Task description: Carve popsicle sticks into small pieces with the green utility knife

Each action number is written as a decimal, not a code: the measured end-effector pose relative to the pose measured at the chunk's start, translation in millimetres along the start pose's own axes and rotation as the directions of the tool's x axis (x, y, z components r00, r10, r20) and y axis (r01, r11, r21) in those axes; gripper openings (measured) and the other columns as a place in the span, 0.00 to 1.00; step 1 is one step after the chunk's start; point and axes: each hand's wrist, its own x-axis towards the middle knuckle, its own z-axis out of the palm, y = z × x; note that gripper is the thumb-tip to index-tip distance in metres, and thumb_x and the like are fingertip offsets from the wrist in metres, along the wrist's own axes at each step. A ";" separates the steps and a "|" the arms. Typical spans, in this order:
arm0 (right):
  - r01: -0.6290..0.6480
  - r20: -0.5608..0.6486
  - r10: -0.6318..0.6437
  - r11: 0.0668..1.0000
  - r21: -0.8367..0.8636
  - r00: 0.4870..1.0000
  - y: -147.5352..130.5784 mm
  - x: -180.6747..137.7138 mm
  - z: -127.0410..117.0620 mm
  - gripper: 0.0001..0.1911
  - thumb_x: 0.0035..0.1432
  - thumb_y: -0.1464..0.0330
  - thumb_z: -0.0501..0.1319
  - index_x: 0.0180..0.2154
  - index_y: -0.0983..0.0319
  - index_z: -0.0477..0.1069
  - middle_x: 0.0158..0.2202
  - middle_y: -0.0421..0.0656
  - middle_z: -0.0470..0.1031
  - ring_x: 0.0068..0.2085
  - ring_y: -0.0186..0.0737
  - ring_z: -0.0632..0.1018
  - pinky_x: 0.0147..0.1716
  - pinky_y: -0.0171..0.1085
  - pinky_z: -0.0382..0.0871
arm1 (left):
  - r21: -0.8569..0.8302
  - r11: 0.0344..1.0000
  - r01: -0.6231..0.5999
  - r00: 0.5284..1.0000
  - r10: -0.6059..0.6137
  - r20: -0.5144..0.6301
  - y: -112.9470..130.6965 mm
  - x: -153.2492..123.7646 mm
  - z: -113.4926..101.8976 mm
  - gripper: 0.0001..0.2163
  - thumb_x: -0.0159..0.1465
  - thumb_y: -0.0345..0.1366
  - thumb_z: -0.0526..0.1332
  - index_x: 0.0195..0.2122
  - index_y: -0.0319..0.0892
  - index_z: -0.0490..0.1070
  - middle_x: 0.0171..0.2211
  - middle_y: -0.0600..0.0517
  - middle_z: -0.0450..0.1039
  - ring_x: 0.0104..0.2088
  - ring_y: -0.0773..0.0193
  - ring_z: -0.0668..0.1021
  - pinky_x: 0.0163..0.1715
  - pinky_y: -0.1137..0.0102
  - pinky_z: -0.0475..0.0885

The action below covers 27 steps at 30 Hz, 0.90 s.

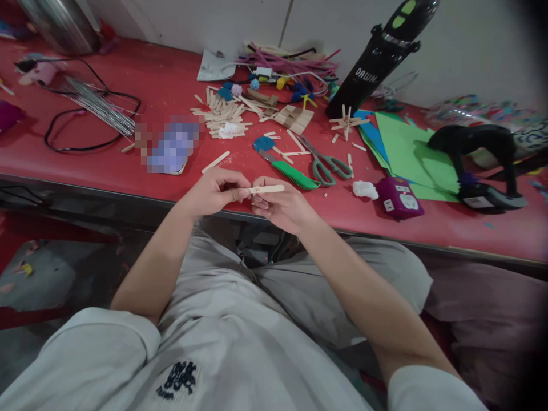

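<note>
A pale wooden craft stick (269, 189) is held nearly level over the table's front edge. Thumb and fingertips of my left hand (209, 191) pinch its left end. My right hand (285, 206) has its fingers curled against the stick from below and behind, near the left hand's fingertips. Just beyond them on the red table lie a green-handled cutter (295, 174) and grey-handled scissors (327, 165). A single loose stick (216, 162) rests behind my left hand. Farther back is a pile of craft sticks (225, 114).
A black bottle (368, 63) stands tilted in view at the back. To the right are green paper sheets (411, 148), a purple box (400, 198), a white crumpled lump (365, 189) and a black headset (483, 171). Metal rods (103, 108) and a black cable (48, 134) lie left.
</note>
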 end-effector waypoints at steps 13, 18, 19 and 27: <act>0.114 -0.061 -0.133 0.962 -0.247 0.989 -9.3 -0.5 2.5 0.09 0.52 0.67 0.70 0.29 0.63 0.73 0.24 0.37 0.68 0.25 0.27 0.66 0.23 0.30 0.59 | -0.156 0.985 0.074 0.997 -0.079 -0.025 5.2 0.7 0.3 0.12 0.59 0.43 0.67 0.26 0.38 0.75 0.19 0.55 0.69 0.20 0.73 0.68 0.21 0.77 0.63; 0.159 -0.071 -0.197 0.919 -0.361 0.978 -11.5 -1.6 -4.7 0.08 0.52 0.65 0.72 0.32 0.62 0.78 0.30 0.41 0.77 0.30 0.30 0.74 0.28 0.31 0.69 | -0.184 0.974 0.135 0.990 -0.140 -0.014 9.1 1.0 -0.6 0.12 0.58 0.43 0.67 0.26 0.38 0.76 0.18 0.55 0.67 0.19 0.74 0.65 0.19 0.77 0.59; 0.162 -0.076 -0.203 0.916 -0.366 0.976 -10.6 -1.4 -5.9 0.08 0.52 0.65 0.71 0.33 0.62 0.79 0.31 0.41 0.78 0.31 0.31 0.76 0.28 0.31 0.70 | -0.184 0.973 0.140 0.989 -0.145 -0.018 9.0 1.0 -0.8 0.12 0.58 0.43 0.67 0.26 0.38 0.76 0.18 0.55 0.67 0.19 0.74 0.65 0.19 0.77 0.58; 0.235 -0.026 -0.285 0.835 -0.497 0.958 -6.5 2.3 -14.5 0.11 0.53 0.64 0.71 0.39 0.59 0.81 0.33 0.40 0.80 0.30 0.30 0.75 0.29 0.32 0.72 | -0.146 0.974 0.174 0.984 -0.177 -0.012 7.3 0.1 -2.6 0.12 0.56 0.43 0.67 0.26 0.38 0.76 0.17 0.56 0.65 0.19 0.73 0.66 0.19 0.76 0.60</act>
